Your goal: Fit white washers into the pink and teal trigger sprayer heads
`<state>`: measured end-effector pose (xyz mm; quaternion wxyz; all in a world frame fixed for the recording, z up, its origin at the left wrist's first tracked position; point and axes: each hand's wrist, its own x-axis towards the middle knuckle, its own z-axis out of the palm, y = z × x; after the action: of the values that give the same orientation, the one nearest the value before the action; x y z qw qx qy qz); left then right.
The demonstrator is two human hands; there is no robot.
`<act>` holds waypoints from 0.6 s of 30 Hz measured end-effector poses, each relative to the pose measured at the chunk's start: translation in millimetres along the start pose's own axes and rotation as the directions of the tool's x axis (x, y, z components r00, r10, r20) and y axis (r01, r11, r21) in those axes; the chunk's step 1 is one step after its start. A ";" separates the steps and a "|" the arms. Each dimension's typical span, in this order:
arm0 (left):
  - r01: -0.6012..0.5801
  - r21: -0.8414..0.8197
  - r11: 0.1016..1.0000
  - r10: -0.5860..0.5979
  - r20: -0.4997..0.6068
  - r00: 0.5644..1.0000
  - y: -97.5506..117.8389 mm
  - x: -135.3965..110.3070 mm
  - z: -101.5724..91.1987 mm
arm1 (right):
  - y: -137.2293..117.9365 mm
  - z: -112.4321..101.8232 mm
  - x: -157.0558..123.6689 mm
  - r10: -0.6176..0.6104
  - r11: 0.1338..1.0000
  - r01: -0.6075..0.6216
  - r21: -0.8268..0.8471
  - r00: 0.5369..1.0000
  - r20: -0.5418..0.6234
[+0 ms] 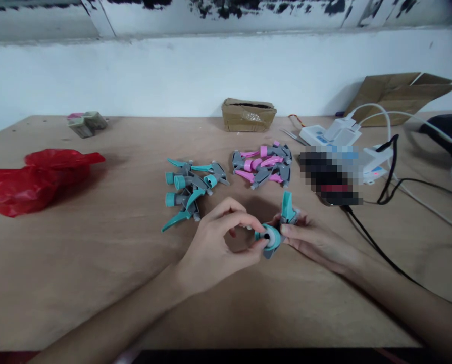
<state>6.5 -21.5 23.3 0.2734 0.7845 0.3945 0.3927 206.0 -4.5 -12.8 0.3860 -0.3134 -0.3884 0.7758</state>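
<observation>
Above the front part of the table, my right hand (312, 240) is closed around a trigger sprayer head (273, 236) with a grey body, a teal trigger pointing up and a teal screw collar. The collar's open end faces me, showing a pale inner ring and a dark centre. My left hand (221, 237) is closed in a pinch at that opening, thumb and forefinger on the collar; whether a small part sits between the fingertips I cannot make out. Just beyond lie a pile of teal-and-grey sprayer heads (190, 183) and a pile of pink-and-grey sprayer heads (263, 164).
A red plastic bag (40, 179) lies at the left. Along the back are small greyish blocks (87, 124), a small cardboard box (248, 115) and an opened carton (396, 93). A power strip (316, 135), a blurred-out phone (330, 177) and cables (373, 250) occupy the right.
</observation>
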 end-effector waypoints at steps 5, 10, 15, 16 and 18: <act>-0.014 0.043 0.999 0.013 0.010 1.000 -1.5 -0.8 1.9 | 1.6 -1.8 0.5 -0.014 0.999 0.013 -0.036 1.000 -0.017; -0.001 0.104 0.995 -0.001 0.018 1.000 -3.9 -1.9 2.2 | 4.5 -3.0 0.7 -0.044 0.997 0.042 -0.058 0.998 -0.050; 0.013 0.126 0.992 -0.016 0.024 1.000 -4.4 -3.2 3.7 | 7.3 -1.4 -0.5 -0.071 0.993 0.062 -0.098 0.993 -0.090; 0.020 0.135 0.991 -0.023 0.019 1.000 -4.2 -3.5 4.4 | 8.0 -1.5 -1.0 -0.077 0.991 0.065 -0.116 0.992 -0.102; 0.058 0.159 0.986 -0.060 0.009 0.998 -3.9 -4.2 6.2 | 9.3 -2.0 -1.9 -0.103 0.982 0.080 -0.173 0.987 -0.126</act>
<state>8.5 -23.7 15.3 0.2244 0.7944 0.4456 0.3464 205.2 -9.1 -21.3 0.4189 -0.3780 -0.4393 0.6990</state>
